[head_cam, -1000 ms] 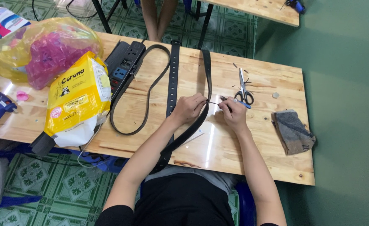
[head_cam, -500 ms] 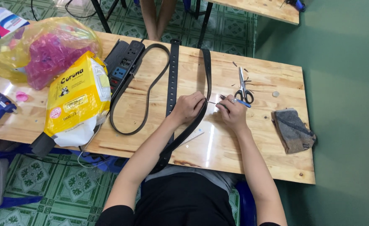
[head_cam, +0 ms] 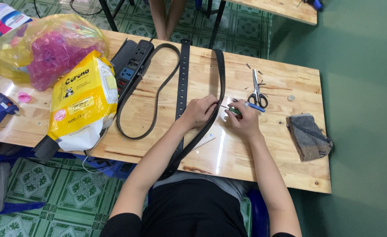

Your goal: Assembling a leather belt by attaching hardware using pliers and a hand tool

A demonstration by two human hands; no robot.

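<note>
A black belt (head_cam: 183,74) was laid lengthwise up the middle of the wooden desk (head_cam: 290,83), its far end near the upper centre of the frame and its near end hanging over the front edge toward the lap. The left hand (head_cam: 198,110) was pressed on a second strap (head_cam: 220,79) at the centre of the frame, its grip closed narrowly on the strap's edge. The right hand (head_cam: 245,120) was held just beside it, to the right, with its grip closed around a small green-handled tool (head_cam: 234,111); the tool's thin metal tip was pointed left at the strap, right by the left fingertips. Whether the tip touched the leather could not be told.

Scissors (head_cam: 257,93) with black and blue handles were seen just above the right hand, with small dark scraps near them. A folded grey cloth (head_cam: 308,137) was placed near the desk's right edge. A black loop of strap (head_cam: 151,87) was spread left of the belt, partly over a black power strip (head_cam: 131,63). A yellow bag (head_cam: 83,103) was leaned at the left, a clear sack of pink material (head_cam: 48,50) was set in the upper left, and a blue glue gun (head_cam: 0,109) was left at the far left. Another person's legs (head_cam: 167,17) were visible beyond the desk at the top.
</note>
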